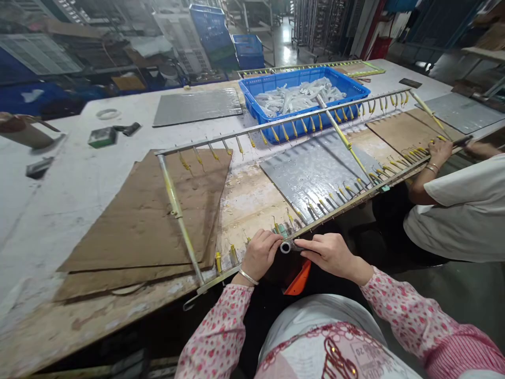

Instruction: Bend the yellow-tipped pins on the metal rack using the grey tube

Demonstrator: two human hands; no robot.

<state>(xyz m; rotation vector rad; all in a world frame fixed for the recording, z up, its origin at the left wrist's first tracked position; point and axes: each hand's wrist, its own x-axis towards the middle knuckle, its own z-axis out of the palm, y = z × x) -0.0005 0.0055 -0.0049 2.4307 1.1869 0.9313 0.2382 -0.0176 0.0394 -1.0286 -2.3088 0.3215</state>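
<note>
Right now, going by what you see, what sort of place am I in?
Probably a factory workshop: a long metal frame lined with yellow hooks, a blue crate of pale pieces on the worktable, and another person working alongside.

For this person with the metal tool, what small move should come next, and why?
I would perhaps slide the left hand slightly along the near metal bar, away from the metal tool. The right hand grips this tool, and its round end sits right beside the left fingertips, so a slip might pinch them.
</note>
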